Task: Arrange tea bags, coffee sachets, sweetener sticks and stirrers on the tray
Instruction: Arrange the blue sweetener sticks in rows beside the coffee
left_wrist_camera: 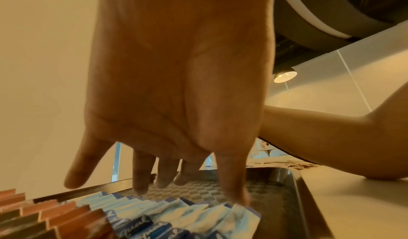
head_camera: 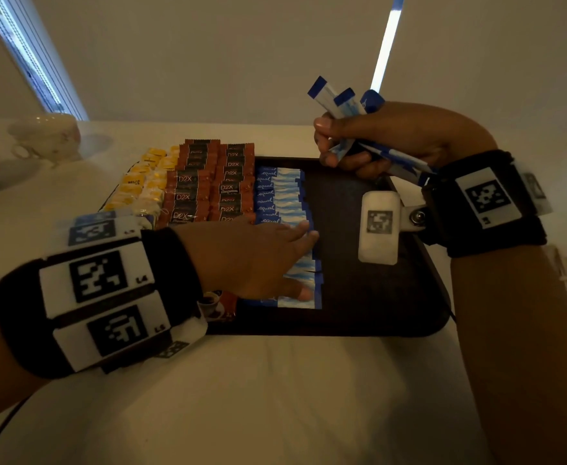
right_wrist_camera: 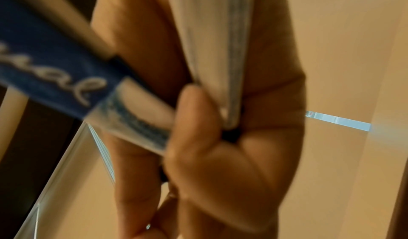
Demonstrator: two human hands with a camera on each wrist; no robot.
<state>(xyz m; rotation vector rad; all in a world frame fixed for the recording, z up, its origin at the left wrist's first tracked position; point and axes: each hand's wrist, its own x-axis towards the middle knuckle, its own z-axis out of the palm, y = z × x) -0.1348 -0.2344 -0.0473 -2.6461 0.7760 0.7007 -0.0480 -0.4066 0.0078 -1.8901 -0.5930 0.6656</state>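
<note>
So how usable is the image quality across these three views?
Head view: dim, with teacups out of focus. Left wrist view: warm cast, left hand sharp, lamp glaring. Right wrist view: motion-blurred, sweetener sticks smeared.

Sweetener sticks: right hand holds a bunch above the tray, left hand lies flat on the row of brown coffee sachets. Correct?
Not quite. The left hand lies flat on the row of blue sweetener sticks, not the brown coffee sachets; the head and left wrist views both show this. The right hand does hold a bunch of sticks above the tray.
</note>
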